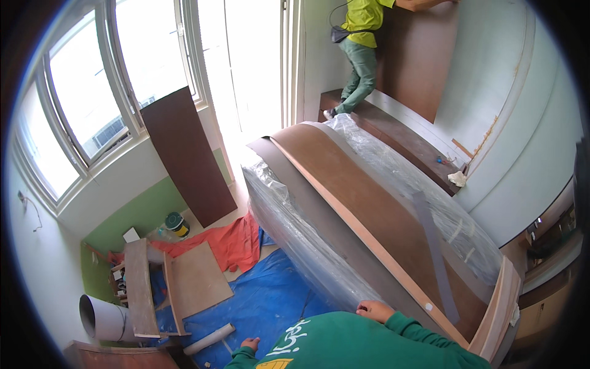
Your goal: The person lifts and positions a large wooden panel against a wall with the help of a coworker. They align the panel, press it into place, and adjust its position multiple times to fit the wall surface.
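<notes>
My right hand (pixel 376 310) is in front of my green shirt, at the near side of a large plastic-wrapped stack. Its fingers are curled in; whatever may be inside them is too small to make out. Lower down, my left hand (pixel 251 343) hangs beside me over the blue tarp (pixel 264 295), its fingers loosely apart and holding nothing visible. On the stack lies a long brown panel (pixel 350 178) with a pale wooden edge strip (pixel 369 243). A narrow grey strip (pixel 435 258) rests across the panel. Clear plastic sheeting (pixel 276 215) covers the stack's sides.
A co-worker (pixel 359 43) in a yellow top stands on a low brown platform (pixel 399 132), reaching to a large brown wall panel (pixel 418 61). A dark board (pixel 187 157) leans below the windows. A bucket (pixel 177 224), red cloth (pixel 236 243) and wooden frame (pixel 142 289) stand left.
</notes>
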`<state>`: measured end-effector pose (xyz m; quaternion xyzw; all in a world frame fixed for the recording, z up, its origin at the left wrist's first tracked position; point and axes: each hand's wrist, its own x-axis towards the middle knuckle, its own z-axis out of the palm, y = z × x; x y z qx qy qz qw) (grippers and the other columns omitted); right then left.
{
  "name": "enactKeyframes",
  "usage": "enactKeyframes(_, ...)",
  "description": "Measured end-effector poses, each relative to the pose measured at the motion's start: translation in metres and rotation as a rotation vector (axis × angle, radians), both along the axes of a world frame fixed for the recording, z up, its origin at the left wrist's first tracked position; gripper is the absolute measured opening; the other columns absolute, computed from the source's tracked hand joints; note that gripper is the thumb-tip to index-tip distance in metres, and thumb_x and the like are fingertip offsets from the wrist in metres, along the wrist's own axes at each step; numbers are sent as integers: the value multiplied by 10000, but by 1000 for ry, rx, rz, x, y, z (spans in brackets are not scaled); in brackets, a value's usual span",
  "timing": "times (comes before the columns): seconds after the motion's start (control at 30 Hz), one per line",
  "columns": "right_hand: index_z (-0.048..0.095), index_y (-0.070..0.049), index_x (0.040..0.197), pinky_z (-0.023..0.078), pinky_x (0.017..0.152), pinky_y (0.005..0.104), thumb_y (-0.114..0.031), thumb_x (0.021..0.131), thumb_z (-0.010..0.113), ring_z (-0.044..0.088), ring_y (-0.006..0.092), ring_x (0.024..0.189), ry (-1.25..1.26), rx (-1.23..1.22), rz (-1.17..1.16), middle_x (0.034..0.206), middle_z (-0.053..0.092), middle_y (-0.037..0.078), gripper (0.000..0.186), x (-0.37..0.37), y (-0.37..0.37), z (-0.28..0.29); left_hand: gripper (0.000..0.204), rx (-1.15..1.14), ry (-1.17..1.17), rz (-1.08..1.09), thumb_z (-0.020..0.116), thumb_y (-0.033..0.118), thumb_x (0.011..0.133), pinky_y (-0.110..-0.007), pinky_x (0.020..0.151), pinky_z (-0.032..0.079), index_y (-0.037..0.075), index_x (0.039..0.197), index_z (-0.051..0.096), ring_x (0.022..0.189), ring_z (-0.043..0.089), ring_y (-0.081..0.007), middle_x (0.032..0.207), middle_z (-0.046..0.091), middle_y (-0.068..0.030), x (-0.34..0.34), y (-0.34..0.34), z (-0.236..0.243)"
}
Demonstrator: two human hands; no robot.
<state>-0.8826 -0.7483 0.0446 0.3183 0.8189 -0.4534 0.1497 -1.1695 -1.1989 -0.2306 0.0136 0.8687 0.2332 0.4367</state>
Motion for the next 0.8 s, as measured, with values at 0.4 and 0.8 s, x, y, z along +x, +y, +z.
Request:
enactKeyframes(0.4, 687, -43, 1091, 524, 833, 458, -337, 951, 626, 681, 350, 949, 4, -13, 136, 1018, 724, 181, 331, -58, 7, -13, 591, 72, -68, 224, 732, 424, 932, -373, 709, 617, -73, 1245, 672, 822, 734, -275, 1077, 736, -195, 22, -21, 16)
enactKeyframes(0.8, 695, -18, 1044, 527, 850, 461, -266, 933, 650, 677, 379, 961, 54, -92, 191, 1013, 712, 206, 276, -167, 45, -37, 584, 233, -87, 554, 733, 437, 931, -344, 764, 605, -28, 1279, 670, 874, 729, -219, 1089, 753, -151, -32, 36, 16)
